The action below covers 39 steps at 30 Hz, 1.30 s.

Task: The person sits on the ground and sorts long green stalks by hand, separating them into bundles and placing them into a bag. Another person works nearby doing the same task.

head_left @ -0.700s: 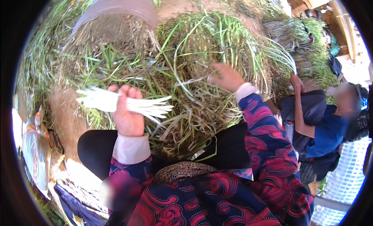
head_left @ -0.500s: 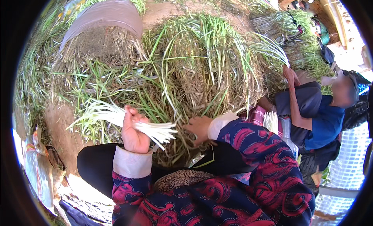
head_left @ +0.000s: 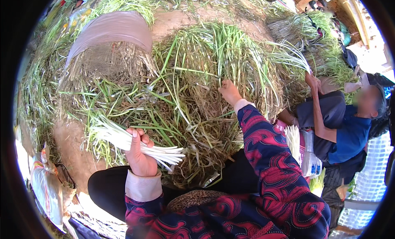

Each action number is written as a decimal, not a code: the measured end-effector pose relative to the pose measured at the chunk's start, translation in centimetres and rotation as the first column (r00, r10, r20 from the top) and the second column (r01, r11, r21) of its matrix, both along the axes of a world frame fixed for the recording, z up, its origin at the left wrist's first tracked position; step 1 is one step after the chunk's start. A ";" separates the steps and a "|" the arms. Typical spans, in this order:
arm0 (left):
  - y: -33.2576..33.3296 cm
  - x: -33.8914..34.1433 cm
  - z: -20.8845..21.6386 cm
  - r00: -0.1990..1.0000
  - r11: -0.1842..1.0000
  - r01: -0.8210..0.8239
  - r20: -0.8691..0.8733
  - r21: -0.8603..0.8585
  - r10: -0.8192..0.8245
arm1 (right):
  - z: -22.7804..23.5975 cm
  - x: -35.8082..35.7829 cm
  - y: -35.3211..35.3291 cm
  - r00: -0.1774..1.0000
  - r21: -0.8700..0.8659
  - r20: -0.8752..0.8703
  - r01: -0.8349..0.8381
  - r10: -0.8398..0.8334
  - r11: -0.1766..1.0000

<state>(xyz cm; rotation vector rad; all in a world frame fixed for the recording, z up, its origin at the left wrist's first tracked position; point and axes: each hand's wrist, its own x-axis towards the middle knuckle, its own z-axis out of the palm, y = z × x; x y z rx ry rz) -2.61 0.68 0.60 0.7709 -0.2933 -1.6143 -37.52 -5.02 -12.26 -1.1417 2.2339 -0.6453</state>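
Observation:
My left hand [head_left: 143,157] is closed around a bunch of long stalks [head_left: 111,134]. They look like chives or young garlic, with bare white ends [head_left: 170,154] pointing right and pale green tops to the left. Farther out, my right arm stretches over a large heap of green stalks [head_left: 197,70] with brown, dry outer leaves. My right hand [head_left: 230,92] is at the front face of that heap, fingers pinched together where a green stalk [head_left: 219,62] meets them. The fingertips are partly hidden among the leaves.
Left of the heap, a greyish-mauve cloth [head_left: 111,29] covers another pile. At right sits a person in a blue shirt [head_left: 352,134], whose hand [head_left: 313,80] holds long green stalks. Between us stands a bundle of white stalks [head_left: 292,140]. A plastic sack [head_left: 45,181] lies at lower left.
My right hand has moved from near my lap, beside the bunch's white ends, up and away to the heap. My left hand still holds the bunch, slightly lower.

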 end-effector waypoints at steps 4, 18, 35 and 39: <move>0.0 0.9 0.2 0.999 1.000 0.005 -0.051 -0.008 -0.005 | 4.5 2.6 -1.0 0.996 -0.019 -0.014 -0.089 0.088 0.996; 0.6 -0.4 -0.7 0.983 0.980 0.161 0.064 0.121 -0.170 | 7.4 9.7 3.7 0.655 0.194 0.670 -0.609 0.350 0.769; 2.1 -4.3 -5.6 0.947 0.919 0.256 0.113 0.300 -0.301 | 12.6 9.9 4.4 0.555 0.028 0.664 -0.689 0.502 0.724; 2.0 -4.9 -4.9 0.966 0.945 0.221 0.083 0.240 -0.247 | 14.2 10.5 5.1 0.611 0.000 0.475 -0.720 0.633 0.694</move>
